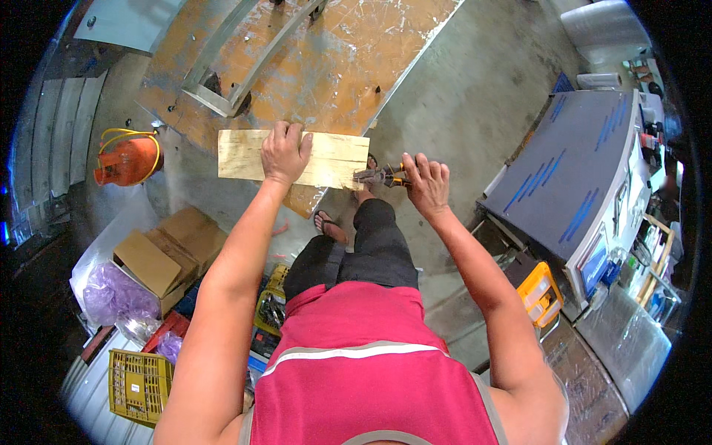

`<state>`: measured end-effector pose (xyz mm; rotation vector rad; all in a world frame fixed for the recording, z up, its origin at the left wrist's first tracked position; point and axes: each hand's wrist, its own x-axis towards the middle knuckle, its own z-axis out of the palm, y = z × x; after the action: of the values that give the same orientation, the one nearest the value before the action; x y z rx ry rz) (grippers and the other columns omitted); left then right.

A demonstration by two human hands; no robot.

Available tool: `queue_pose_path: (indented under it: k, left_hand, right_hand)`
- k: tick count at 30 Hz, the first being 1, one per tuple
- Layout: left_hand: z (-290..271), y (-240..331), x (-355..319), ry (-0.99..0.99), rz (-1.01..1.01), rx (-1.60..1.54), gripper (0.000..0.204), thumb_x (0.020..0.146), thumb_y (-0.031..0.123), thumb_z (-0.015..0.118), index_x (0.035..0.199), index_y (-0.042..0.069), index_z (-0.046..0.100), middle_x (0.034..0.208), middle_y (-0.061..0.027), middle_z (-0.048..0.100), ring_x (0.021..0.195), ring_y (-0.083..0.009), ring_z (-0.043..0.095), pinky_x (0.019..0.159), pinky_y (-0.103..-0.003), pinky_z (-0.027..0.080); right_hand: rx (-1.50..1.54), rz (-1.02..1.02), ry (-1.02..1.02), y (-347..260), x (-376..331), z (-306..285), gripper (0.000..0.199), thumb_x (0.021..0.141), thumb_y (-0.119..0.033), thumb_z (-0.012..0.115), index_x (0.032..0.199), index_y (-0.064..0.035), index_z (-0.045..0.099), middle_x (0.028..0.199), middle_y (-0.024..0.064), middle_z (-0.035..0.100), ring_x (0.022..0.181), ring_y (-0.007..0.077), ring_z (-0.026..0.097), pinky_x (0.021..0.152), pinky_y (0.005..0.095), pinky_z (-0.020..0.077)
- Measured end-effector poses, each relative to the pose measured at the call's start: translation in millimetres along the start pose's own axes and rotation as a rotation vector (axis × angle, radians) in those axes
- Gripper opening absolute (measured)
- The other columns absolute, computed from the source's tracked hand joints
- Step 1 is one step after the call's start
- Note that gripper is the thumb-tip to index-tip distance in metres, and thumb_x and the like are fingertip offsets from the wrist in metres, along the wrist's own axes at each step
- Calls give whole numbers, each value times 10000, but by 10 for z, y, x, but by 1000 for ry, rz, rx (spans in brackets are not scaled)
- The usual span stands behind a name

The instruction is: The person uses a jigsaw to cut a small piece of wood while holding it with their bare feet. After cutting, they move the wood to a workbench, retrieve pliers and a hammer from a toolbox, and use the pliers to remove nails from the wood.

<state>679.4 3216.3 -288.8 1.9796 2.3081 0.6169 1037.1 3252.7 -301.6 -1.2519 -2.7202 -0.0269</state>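
A pale wooden board (pixel 337 159) lies across the near corner of a worn orange-brown tabletop (pixel 348 67), its right end sticking out past the edge. My left hand (pixel 285 152) grips the board near its middle, fingers over the far edge. In my right hand (pixel 428 184) is a pair of pliers (pixel 386 176) with dark jaws and black-and-orange handles. The jaws meet the board's lower right corner. Whether a nail or splinter sits between them is too small to make out.
A metal frame (pixel 256 55) lies on the tabletop beyond the board. To the left stand an orange gas cylinder (pixel 127 162) with a yellow hose, a cardboard box (pixel 152 263) and a yellow crate (pixel 139 386). A dark-topped bench (pixel 564 163) with blue stripes stands at right, near an orange case (pixel 540 294).
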Motion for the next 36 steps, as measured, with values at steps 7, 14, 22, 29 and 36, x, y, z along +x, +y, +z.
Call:
queue_pose_path:
  k: [7,14,22,29,36]
  left_hand:
    - [-11,4,4,32,5,-24,200,916,302,720,1004,125,694,1007,-100,594,922,-332,646,784,-468,524]
    - [5,-20,-3,36,-3,-32,218,925,337,708,998,132,693,994,-93,592,919,-324,647,779,-460,522]
    - [1,-40,11,29,-5,-36,222,914,327,718,1008,129,685,991,-92,597,901,-319,653,763,-463,524]
    - [34,-49,2,42,-15,-35,238,890,338,725,980,123,678,987,-89,584,895,-300,649,775,-448,532]
    - [46,-59,3,10,-31,-23,235,904,334,727,1017,130,702,1010,-90,610,930,-316,660,785,-451,539]
  right_hand:
    - [208,-86,-183,75,221,-299,331,807,-141,704,1107,-126,566,980,72,554,916,282,570,811,432,455]
    - [276,22,-411,-37,213,-479,433,774,-113,748,1168,-98,568,1023,103,569,991,317,582,859,448,460]
    - [176,169,-313,-168,-135,-824,544,832,-224,750,1322,-110,545,1309,143,570,1204,354,522,1007,485,401]
    - [1358,790,-816,-574,-478,-1089,520,945,-266,719,1387,-63,536,1125,110,725,951,264,701,838,398,552]
    - [2520,834,-974,-1462,-178,-1169,712,918,-137,656,1569,-68,375,1287,156,651,870,186,634,846,349,545]
